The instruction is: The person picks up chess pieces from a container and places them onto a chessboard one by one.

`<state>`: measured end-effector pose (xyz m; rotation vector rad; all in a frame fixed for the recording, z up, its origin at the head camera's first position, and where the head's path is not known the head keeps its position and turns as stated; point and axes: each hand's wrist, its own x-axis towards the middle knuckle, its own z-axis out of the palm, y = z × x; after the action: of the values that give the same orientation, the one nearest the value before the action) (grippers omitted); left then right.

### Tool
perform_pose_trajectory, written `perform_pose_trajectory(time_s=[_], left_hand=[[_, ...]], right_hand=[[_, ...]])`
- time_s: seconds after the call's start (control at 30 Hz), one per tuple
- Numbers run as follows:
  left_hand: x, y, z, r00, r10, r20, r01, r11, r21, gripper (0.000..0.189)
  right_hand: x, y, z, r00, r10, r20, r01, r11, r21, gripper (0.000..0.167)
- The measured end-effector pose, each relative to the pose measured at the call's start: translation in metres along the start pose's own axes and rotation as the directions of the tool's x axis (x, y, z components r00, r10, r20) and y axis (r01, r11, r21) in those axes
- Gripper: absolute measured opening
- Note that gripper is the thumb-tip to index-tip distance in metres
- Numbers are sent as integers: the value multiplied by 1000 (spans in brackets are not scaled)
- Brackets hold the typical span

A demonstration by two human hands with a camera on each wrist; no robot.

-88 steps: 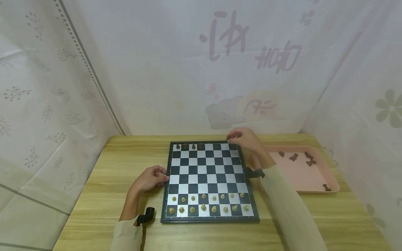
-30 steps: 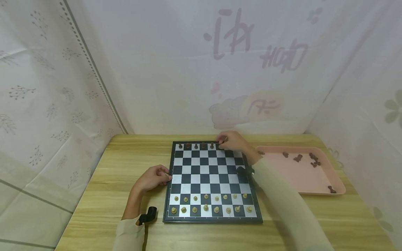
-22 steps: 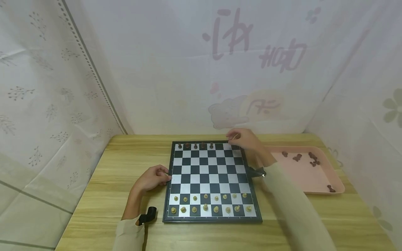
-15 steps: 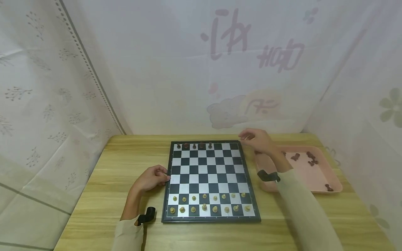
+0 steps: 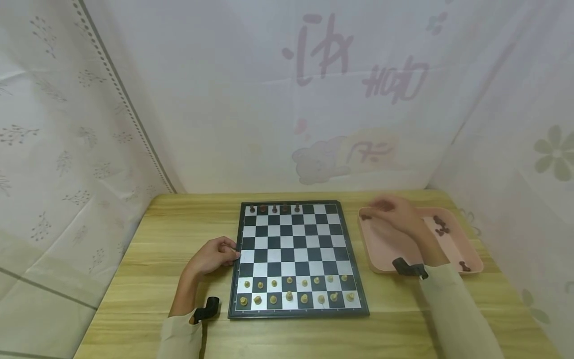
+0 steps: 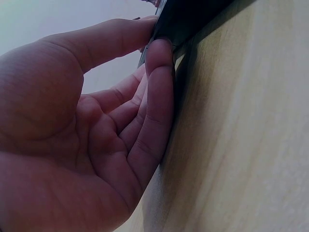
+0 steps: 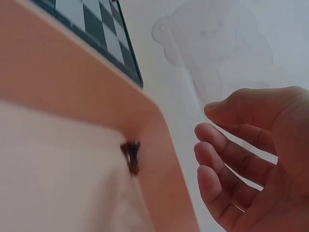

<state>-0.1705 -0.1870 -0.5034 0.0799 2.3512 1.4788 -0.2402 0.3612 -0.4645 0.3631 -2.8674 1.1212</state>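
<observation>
My left hand (image 5: 214, 257) pinches the left edge of a black-and-white chessboard (image 5: 298, 314); the left wrist view has the thumb over the board's dark edge (image 6: 193, 19) and the index finger against its side. My right hand (image 5: 399, 214) is over the far left part of a pink tray (image 5: 385, 249), blurred, fingers loosely bent with nothing between them. Below its fingertips lies a dark chess piece (image 5: 366, 217) in the tray's corner, seen in the right wrist view as a small dark piece (image 7: 132, 157) by the wall.
Several dark chess pieces (image 5: 274, 209) stand along the board's far row, from the left. Two near rows hold several pale pieces (image 5: 289, 296). More dark pieces (image 5: 439, 223) lie in the tray's right half, one (image 5: 464, 267) at its near corner. A patterned curtain (image 5: 242, 99) hangs behind the table.
My right hand set a dark piece on the far row, let go, then moved right, off the board and over the tray. My left hand has stayed at the board's edge.
</observation>
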Motion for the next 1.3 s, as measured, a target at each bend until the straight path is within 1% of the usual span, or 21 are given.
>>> perform_pose_trajectory(time_s=[0.2, 0.33, 0.37, 0.47, 0.6, 0.8, 0.9, 0.97, 1.1, 1.2, 1.3], left_hand=[[0, 0, 0, 1000, -2, -3, 2, 1000, -2, 22], [0, -1, 0, 1000, -3, -1, 3, 1000, -12, 22], [0, -1, 0, 1000, -2, 0, 2, 1000, -11, 22], [-1, -1, -1, 1000, 2, 0, -2, 1000, -8, 23], [-1, -1, -2, 1000, 6, 0, -6, 1000, 3, 24], [0, 1, -1, 1000, 3, 5, -3, 1000, 0, 24], [1, 1, 0, 1000, 3, 4, -3, 1000, 6, 24], [2, 1, 0, 1000, 5, 2, -5, 1000, 7, 24], [2, 1, 0, 1000, -6, -3, 6, 1000, 18, 26], [1, 1, 0, 1000, -16, -7, 16, 1000, 26, 27], [1, 1, 0, 1000, -23, -11, 23, 999, 28, 28]], right_hand=[[-14, 20, -11, 998, 51, -39, -52, 998, -21, 36], [-19, 29, -15, 998, 49, -36, -50, 998, -30, 35], [-19, 31, -16, 999, 44, -31, -45, 998, -34, 34], [-20, 34, -16, 998, 56, -3, -56, 998, 4, 31], [-16, 35, -13, 995, 85, 44, -87, 994, 64, 31], [-8, 33, -12, 987, 130, 95, -135, 990, 51, 34], [-6, 34, -15, 981, 153, 122, -163, 984, 74, 36], [-6, 37, -17, 978, 167, 123, -179, 979, 96, 37], [-9, 46, -24, 980, 187, 74, -194, 977, 94, 35], [-13, 55, -29, 980, 198, 33, -200, 977, 70, 34], [-17, 64, -35, 974, 226, 9, -227, 973, 40, 36]])
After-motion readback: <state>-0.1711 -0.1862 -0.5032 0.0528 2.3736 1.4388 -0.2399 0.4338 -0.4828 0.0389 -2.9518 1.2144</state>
